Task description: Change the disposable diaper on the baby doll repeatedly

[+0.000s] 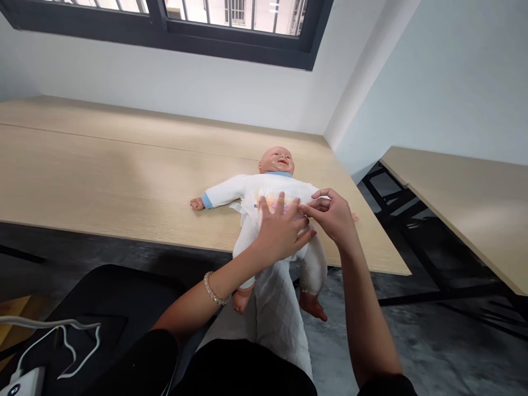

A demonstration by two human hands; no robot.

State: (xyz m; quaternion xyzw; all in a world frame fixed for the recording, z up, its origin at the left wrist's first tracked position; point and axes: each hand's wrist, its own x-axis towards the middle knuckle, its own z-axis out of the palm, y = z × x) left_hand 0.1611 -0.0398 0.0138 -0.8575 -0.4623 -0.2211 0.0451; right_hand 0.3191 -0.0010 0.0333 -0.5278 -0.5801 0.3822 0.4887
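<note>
A baby doll (260, 185) in white clothes with blue collar and cuffs lies on its back, its head toward the wall and its legs hanging over the table's near edge. Around its middle is a white diaper (289, 199) with a coloured print on the waistband. My left hand (282, 228) lies spread across the diaper's front, fingers apart. At the waistband's right side, my right hand (333, 215) pinches the diaper's edge between thumb and forefinger; the exact spot is partly hidden by the fingers. A loose white flap (236, 207) sticks out at the doll's left-hand side in view.
The doll rests near the right end of a wooden table (124, 181) against the wall. A second table (466, 192) stands to the right across a gap. A black chair (107, 308) and a white power bank (27, 382) with a cable are at lower left.
</note>
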